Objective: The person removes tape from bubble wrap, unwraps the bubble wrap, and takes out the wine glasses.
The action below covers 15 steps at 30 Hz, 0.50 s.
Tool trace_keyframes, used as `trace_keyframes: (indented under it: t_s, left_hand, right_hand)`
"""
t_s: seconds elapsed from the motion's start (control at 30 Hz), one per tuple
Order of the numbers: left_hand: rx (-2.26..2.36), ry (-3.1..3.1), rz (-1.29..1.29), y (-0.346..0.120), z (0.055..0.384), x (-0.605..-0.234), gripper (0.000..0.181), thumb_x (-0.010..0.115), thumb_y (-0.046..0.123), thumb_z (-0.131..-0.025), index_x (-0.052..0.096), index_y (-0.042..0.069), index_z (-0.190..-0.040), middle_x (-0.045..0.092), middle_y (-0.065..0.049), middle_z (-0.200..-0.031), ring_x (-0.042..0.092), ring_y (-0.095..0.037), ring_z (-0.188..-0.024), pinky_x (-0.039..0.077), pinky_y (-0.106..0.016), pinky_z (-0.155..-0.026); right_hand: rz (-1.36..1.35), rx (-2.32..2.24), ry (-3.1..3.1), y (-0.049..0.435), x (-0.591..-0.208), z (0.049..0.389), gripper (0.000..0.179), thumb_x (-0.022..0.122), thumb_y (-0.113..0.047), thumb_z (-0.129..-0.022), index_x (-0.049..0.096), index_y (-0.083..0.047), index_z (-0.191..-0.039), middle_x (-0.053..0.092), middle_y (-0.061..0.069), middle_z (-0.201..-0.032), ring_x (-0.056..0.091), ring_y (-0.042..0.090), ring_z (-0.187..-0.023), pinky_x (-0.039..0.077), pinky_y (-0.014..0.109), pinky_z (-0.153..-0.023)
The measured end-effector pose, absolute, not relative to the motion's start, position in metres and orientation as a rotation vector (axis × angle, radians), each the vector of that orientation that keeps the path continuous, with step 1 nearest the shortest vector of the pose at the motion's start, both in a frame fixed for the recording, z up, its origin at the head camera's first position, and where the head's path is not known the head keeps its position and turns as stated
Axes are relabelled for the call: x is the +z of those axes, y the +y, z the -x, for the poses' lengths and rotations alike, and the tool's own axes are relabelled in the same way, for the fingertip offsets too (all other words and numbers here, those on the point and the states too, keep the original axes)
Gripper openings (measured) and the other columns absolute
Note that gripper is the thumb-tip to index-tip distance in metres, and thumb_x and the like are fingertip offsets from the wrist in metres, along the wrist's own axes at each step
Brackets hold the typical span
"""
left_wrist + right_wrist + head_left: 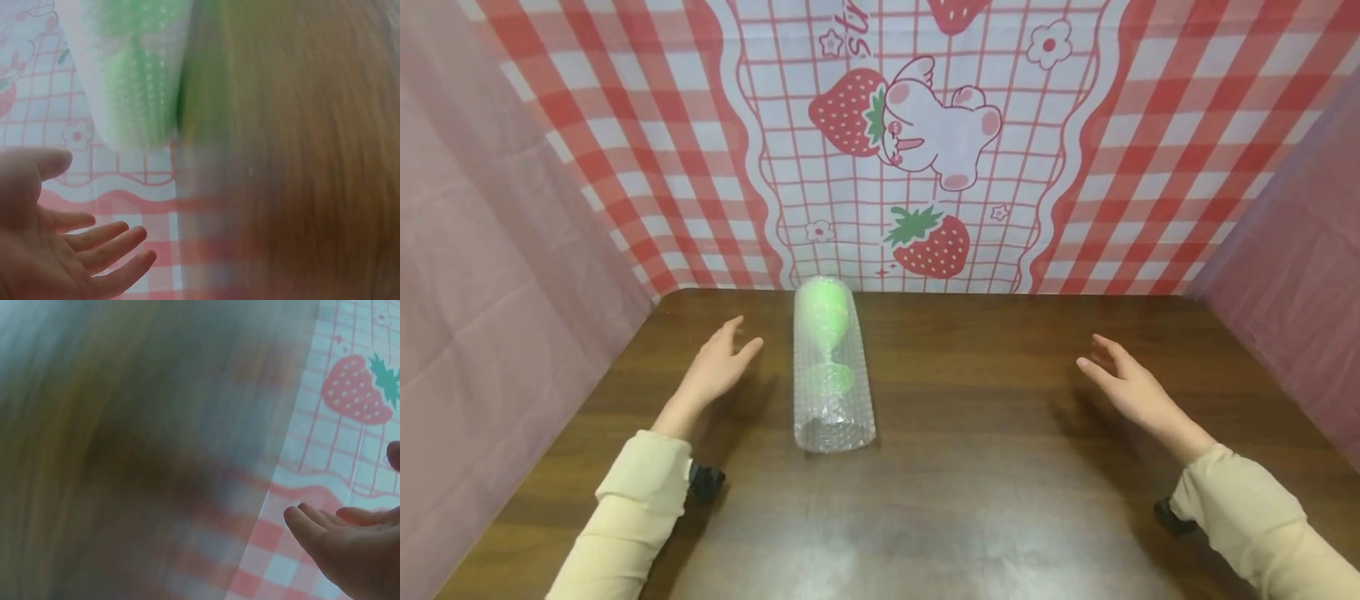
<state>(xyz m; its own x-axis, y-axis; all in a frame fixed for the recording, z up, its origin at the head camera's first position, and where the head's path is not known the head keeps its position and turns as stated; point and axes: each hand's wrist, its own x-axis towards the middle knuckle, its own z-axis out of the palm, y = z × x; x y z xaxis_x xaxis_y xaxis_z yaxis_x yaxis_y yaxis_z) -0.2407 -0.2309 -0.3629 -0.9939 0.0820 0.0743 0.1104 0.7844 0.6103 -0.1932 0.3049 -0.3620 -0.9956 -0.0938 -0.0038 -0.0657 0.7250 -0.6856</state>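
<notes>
A green hourglass-shaped object [829, 321] wrapped in clear bubble wrap [835, 425] stands or lies on the brown wooden table, left of centre near the back edge. My left hand [718, 367] is just left of it, fingers spread and holding nothing. In the left wrist view the wrapped object [140, 81] appears beyond the thumb of the left hand [69, 250], with a gap between them. Far over on the right, my right hand [1131, 387] hovers above the table with relaxed fingers and nothing in it; the right wrist view shows this hand [356, 544] palm up.
The wooden table [970, 467] reaches back to a red-and-white checked cloth [677, 142] with strawberry prints. Pink curtains [497, 250] hang on both sides. Each wrist carries a small black device [706, 482] by the cream sleeve [632, 500].
</notes>
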Motion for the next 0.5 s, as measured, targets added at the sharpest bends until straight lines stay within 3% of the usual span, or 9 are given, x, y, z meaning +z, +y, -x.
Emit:
trace_keyframes:
  t_s: [0.07, 0.17, 0.23, 0.3, 0.4, 0.5]
  left_hand:
    - [-1.072, -2.934, 0.147, -0.228, 0.241, -0.362, 0.068, 0.04, 0.04, -0.095, 0.016, -0.002, -0.142, 0.035, -0.028, -0.137, 0.044, -0.042, -0.119, 0.036, -0.053, -0.099]
    - [-1.142, -2.947, 0.137, -0.225, 0.241, -0.363, 0.069, 0.04, 0.041, -0.095, 0.015, -0.001, -0.143, 0.035, -0.028, -0.137, 0.043, -0.042, -0.119, 0.036, -0.052, -0.099]
    - [-1.184, -2.951, 0.142, -0.222, 0.24, -0.363, 0.07, 0.039, 0.042, -0.095, 0.014, 0.0, -0.143, 0.034, -0.028, -0.138, 0.043, -0.042, -0.119, 0.038, -0.051, -0.098]
    - [-1.246, -2.945, 0.153, -0.219, 0.239, -0.365, 0.07, 0.041, 0.042, -0.094, 0.013, 0.001, -0.144, 0.034, -0.028, -0.139, 0.046, -0.042, -0.117, 0.045, -0.048, -0.092]
    - [-1.377, -2.935, 0.163, -0.214, 0.239, -0.367, 0.07, 0.042, 0.039, -0.095, 0.01, 0.002, -0.144, 0.031, -0.028, -0.14, 0.047, -0.041, -0.115, 0.052, -0.041, -0.081]
    - [-1.522, -2.915, 0.149, -0.209, 0.239, -0.368, 0.068, 0.043, 0.035, -0.095, 0.008, 0.004, -0.145, 0.029, -0.028, -0.141, 0.047, -0.041, -0.115, 0.055, -0.037, -0.075]
  right_hand:
    - [0.117, -1.215, 2.837, 0.297, -0.363, 0.194, 0.072, 0.037, -0.04, -0.096, 0.011, 0.009, -0.14, 0.024, 0.036, -0.139, 0.03, 0.047, -0.125, 0.033, 0.057, -0.097]
    - [0.107, -1.41, 2.726, 0.284, -0.368, 0.196, 0.066, 0.038, -0.032, -0.097, 0.013, 0.014, -0.138, 0.026, 0.037, -0.137, 0.037, 0.04, -0.122, 0.044, 0.037, -0.096]
    - [0.098, -1.612, 2.563, 0.276, -0.371, 0.197, 0.064, 0.037, -0.027, -0.098, 0.01, 0.015, -0.137, 0.022, 0.038, -0.138, 0.049, 0.023, -0.113, 0.047, 0.024, -0.091]
    - [0.088, -1.775, 2.385, 0.268, -0.372, 0.196, 0.065, 0.037, -0.026, -0.098, 0.007, 0.015, -0.138, 0.019, 0.037, -0.139, 0.052, 0.007, -0.105, 0.046, 0.016, -0.088]
    - [0.072, -1.928, 2.153, 0.257, -0.37, 0.195, 0.067, 0.038, -0.028, -0.098, 0.004, 0.013, -0.139, 0.015, 0.036, -0.141, 0.053, -0.005, -0.096, 0.047, 0.02, -0.09]
    - [0.079, -2.008, 2.008, 0.246, -0.366, 0.195, 0.068, 0.041, -0.028, -0.097, 0.004, 0.011, -0.14, 0.022, 0.032, -0.14, 0.055, 0.003, -0.101, 0.045, 0.027, -0.094]
